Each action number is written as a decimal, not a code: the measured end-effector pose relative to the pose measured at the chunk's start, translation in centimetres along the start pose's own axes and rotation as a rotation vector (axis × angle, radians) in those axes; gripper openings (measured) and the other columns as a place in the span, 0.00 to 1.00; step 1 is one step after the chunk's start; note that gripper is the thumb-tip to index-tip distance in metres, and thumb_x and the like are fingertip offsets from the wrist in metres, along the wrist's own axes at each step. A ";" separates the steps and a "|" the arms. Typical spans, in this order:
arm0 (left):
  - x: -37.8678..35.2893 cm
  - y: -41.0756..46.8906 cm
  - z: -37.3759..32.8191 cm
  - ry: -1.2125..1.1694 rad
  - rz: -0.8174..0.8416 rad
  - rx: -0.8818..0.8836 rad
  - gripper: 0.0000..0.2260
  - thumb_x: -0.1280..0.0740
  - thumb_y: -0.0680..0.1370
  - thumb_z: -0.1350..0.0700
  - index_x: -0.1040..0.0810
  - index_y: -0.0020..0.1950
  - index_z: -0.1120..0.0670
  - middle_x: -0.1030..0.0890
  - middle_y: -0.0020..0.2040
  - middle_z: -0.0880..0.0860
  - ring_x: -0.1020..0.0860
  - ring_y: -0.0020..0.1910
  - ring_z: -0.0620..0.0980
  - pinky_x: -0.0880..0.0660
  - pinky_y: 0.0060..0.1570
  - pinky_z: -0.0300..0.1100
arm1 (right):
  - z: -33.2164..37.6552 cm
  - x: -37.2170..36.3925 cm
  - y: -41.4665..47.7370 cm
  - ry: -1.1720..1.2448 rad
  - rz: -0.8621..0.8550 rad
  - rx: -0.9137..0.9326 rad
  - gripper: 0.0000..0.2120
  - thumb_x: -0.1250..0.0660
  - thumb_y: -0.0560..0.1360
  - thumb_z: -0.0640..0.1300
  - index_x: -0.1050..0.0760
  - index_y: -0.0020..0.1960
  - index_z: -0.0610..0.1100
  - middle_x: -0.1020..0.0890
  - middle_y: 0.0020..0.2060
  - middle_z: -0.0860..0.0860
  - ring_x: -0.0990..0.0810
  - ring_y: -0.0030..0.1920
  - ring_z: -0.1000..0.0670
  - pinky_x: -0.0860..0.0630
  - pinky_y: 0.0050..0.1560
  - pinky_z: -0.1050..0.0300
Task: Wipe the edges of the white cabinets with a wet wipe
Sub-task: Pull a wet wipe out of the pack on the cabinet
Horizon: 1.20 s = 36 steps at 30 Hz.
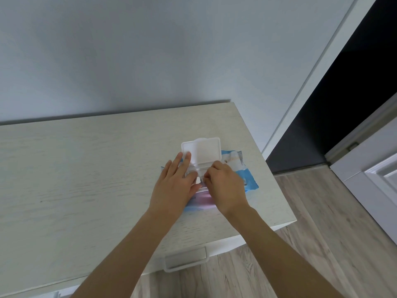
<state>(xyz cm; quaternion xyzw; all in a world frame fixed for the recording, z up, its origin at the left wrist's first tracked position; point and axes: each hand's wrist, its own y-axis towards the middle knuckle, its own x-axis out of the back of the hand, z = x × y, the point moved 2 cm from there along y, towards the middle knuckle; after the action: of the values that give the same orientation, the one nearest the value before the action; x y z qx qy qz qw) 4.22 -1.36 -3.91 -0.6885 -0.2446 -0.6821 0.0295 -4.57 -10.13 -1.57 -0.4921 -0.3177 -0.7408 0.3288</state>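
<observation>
- While a wipe is being drawn, the white cabinet (236, 239) only serves as a support: its pale top is the counter (86, 168) that carries the pack. The front and right edges to be wiped run just beside the pack, so by my reading the wiping has not begun.
- The pack of wipes (247, 179), blue and soft, lies flat near the right end of the counter. A soft pack will likely lift or slide when a wipe is tugged, so it needs weight on it.
- The left hand (174, 186) gives that weight: it lies palm down on the pack with fingers straight, the tips reaching the foot of the lid. It grips nothing. Pressing close to the opening is the sound choice.
- The right hand (225, 186) is over the opening, fingers curled into a pinch. I cannot tell whether they have a wipe yet.
- The lid (206, 150) stands flipped back, away from the person and clear of the pull.
- The wet wipe (198, 179) shows only as a scrap of white between the two hands. I would pull it slowly, straight up, so that one sheet comes free without dragging the next, then snap the lid closed.
</observation>
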 end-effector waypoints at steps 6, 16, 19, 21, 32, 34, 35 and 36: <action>0.0 0.0 0.0 0.004 -0.021 0.004 0.08 0.25 0.66 0.52 0.17 0.41 0.54 0.23 0.61 0.61 0.25 0.60 0.63 0.34 0.57 0.57 | -0.9 -0.1 -0.2 0.151 -0.009 -0.078 0.08 0.38 0.77 0.47 0.24 0.49 0.43 0.22 0.49 0.50 0.23 0.46 0.52 0.30 0.44 0.65; 0.4 0.1 0.0 -0.051 0.034 0.028 0.10 0.22 0.64 0.52 0.19 0.40 0.53 0.24 0.62 0.62 0.26 0.61 0.63 0.28 0.55 0.58 | -1.6 1.3 -0.3 0.536 -0.046 -0.207 0.03 0.37 0.77 0.44 0.30 0.44 0.47 0.24 0.42 0.54 0.25 0.43 0.55 0.30 0.43 0.73; 0.3 0.1 -0.1 -0.029 0.033 0.040 0.14 0.22 0.63 0.52 0.19 0.44 0.56 0.23 0.61 0.62 0.24 0.60 0.62 0.29 0.55 0.56 | -1.7 1.9 -0.4 0.539 -0.015 -0.178 0.03 0.38 0.78 0.44 0.32 0.47 0.47 0.25 0.43 0.55 0.25 0.44 0.56 0.25 0.48 0.67; 0.3 0.1 -0.2 -0.018 0.026 0.057 0.18 0.24 0.64 0.49 0.19 0.49 0.58 0.22 0.60 0.62 0.23 0.58 0.60 0.30 0.54 0.54 | -1.7 2.1 -0.1 0.543 0.033 -0.178 0.09 0.35 0.76 0.47 0.30 0.54 0.47 0.26 0.46 0.56 0.26 0.46 0.57 0.28 0.51 0.66; 0.8 0.2 -0.4 -0.006 0.162 0.086 0.21 0.43 0.80 0.46 0.33 0.69 0.55 0.46 0.76 0.55 0.50 0.75 0.53 0.51 0.73 0.46 | -0.6 5.1 1.0 0.426 -0.075 0.081 0.04 0.43 0.80 0.44 0.33 0.48 0.44 0.23 0.38 0.51 0.25 0.35 0.53 0.28 0.38 0.64; 1.0 0.2 -0.6 -0.038 0.184 0.135 0.23 0.46 0.80 0.43 0.38 0.72 0.54 0.48 0.77 0.52 0.51 0.75 0.49 0.53 0.73 0.42 | -0.6 6.5 1.6 0.424 -0.073 0.031 0.05 0.46 0.81 0.47 0.37 0.48 0.47 0.26 0.34 0.53 0.27 0.31 0.55 0.25 0.35 0.62; 1.0 0.2 -0.7 -0.072 0.150 0.170 0.24 0.45 0.80 0.42 0.37 0.72 0.53 0.44 0.76 0.52 0.47 0.74 0.49 0.51 0.73 0.40 | -0.6 7.0 1.7 0.393 -0.079 0.034 0.05 0.47 0.81 0.48 0.38 0.48 0.47 0.26 0.34 0.52 0.27 0.30 0.55 0.25 0.36 0.59; 1.1 0.1 -0.8 -0.121 0.104 0.206 0.24 0.42 0.78 0.42 0.35 0.70 0.54 0.40 0.74 0.52 0.41 0.72 0.49 0.46 0.71 0.39 | -0.6 7.3 1.8 0.357 -0.089 0.046 0.05 0.46 0.81 0.48 0.38 0.48 0.47 0.26 0.34 0.51 0.27 0.31 0.55 0.24 0.37 0.58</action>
<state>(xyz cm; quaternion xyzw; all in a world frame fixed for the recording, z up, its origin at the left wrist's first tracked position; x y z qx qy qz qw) 3.50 -1.39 -2.76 -0.7333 -0.2788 -0.6082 0.1207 -5.65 -12.95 5.38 -0.3307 -0.2924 -0.8227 0.3582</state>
